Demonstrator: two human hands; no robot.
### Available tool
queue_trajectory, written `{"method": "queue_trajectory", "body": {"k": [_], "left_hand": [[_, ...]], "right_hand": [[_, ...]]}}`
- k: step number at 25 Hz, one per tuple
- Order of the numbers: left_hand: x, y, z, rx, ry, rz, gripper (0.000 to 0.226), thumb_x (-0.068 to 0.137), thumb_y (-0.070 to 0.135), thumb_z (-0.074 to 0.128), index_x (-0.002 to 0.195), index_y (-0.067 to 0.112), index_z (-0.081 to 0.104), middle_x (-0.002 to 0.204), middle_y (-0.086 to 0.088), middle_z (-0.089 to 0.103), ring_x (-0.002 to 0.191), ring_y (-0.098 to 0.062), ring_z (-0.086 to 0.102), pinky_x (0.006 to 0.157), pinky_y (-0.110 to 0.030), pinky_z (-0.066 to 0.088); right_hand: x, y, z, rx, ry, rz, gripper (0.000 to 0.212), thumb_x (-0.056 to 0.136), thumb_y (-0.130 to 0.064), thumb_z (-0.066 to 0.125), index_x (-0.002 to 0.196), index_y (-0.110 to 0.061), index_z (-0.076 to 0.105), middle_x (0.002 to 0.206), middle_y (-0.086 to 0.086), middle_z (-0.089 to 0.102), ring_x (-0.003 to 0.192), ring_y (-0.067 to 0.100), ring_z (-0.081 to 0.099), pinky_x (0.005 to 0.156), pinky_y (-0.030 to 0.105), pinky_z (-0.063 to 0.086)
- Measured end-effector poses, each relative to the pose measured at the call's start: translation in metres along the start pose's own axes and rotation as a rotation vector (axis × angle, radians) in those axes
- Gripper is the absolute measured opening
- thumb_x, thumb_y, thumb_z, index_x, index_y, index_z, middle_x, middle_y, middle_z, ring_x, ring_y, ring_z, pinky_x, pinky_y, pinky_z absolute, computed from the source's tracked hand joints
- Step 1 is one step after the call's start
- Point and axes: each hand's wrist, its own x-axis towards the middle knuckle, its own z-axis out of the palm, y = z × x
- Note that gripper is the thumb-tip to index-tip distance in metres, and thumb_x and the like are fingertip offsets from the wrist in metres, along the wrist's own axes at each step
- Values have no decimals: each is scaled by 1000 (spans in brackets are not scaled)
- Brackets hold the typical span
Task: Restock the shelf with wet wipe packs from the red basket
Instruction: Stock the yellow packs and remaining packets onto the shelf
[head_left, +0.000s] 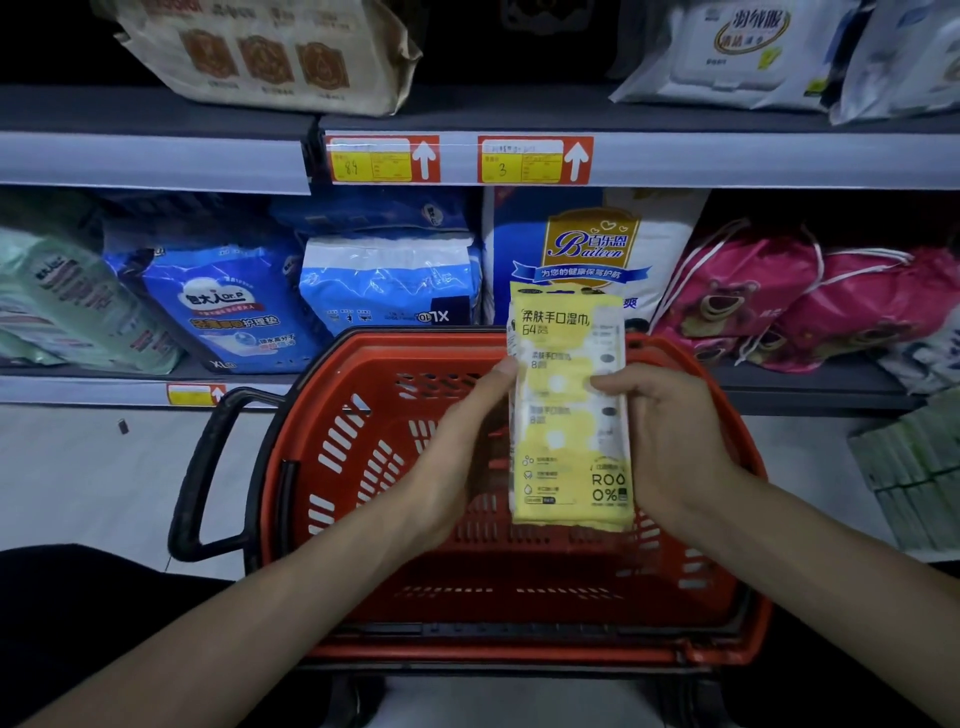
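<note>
Yellow-and-white soft film wet wipe pack (569, 415) upright over red plastic basket (358, 457); left hand (457, 457) and right hand (670, 441) fingers pinch its side edges. My worry: slick film slips back in, or the crowded grey metal shelf (156, 161) gets neighbours knocked.

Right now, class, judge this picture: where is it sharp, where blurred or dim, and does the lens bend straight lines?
Head view: the yellow wet wipe pack, held by the left hand and right hand, is sharp, its print readable; head view: the brown pack up top is blurred, and the corners are dim; head view: the shelf rail bows slightly, a wide-angle bend.
</note>
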Motion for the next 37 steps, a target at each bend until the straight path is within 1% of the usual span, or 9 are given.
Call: {"method": "queue_trajectory", "body": {"k": [2,5,10,13,16,22,29,34,37], "left_hand": [[-3,4,-3,54,-18,84,35,98,54,59,121,31,75,121,0,78,113,-25,74,94,-54,60],[-2,8,-7,123,-18,204,44,89,32,74,132,22,67,123,-7,76,116,-29,72,104,-62,52],[0,25,1,184,34,308,54,85,21,83,135,23,65,117,-10,78,113,-27,74,105,-55,53],[-5,42,13,173,69,367,56,84,21,85,136,25,65,116,-8,78,113,-28,74,102,-61,55],[-19,63,28,124,86,426,55,86,15,83,138,24,65,118,-7,78,111,-29,75,100,-59,56],[-51,122,59,134,69,585,58,74,20,83,130,20,68,109,-7,81,103,-26,78,88,-39,63],[-66,202,122,264,-10,781,44,81,20,83,121,10,66,107,-7,81,99,-23,79,83,-35,64],[-58,242,174,428,-24,953,34,91,28,81,124,23,74,112,3,80,106,-16,75,91,-42,61],[-39,264,207,491,-3,1004,39,90,46,78,128,39,73,104,2,73,100,-18,75,84,-42,63]], "right_hand": [[3,-2,-1,24,14,-23,40,97,-8,38,120,-9,71,110,9,79,87,27,78,67,37,65],[9,-10,-3,-36,31,-53,46,95,-8,37,131,-7,66,121,14,76,103,35,75,80,46,64],[16,-16,-11,-251,114,-201,47,78,-14,56,124,-12,67,125,18,73,117,44,68,97,65,54],[4,-28,-4,-394,175,-343,52,73,-17,71,124,-22,62,118,8,74,106,24,74,87,47,61],[-18,-41,1,-523,175,-513,43,90,-12,78,124,-28,57,114,-4,70,95,0,70,72,19,57],[-54,-89,17,-588,144,-742,42,92,-20,79,128,-31,60,123,-10,72,112,7,69,90,35,61],[-94,-180,25,-505,185,-949,38,87,-11,82,118,-28,67,113,-8,77,104,10,74,84,34,63],[-113,-231,13,-470,256,-1053,38,87,-13,83,115,-32,67,110,-14,77,102,7,74,88,36,62],[-117,-265,4,-453,311,-1109,41,87,-15,83,121,-30,67,112,-13,75,103,3,72,90,35,61]]}}
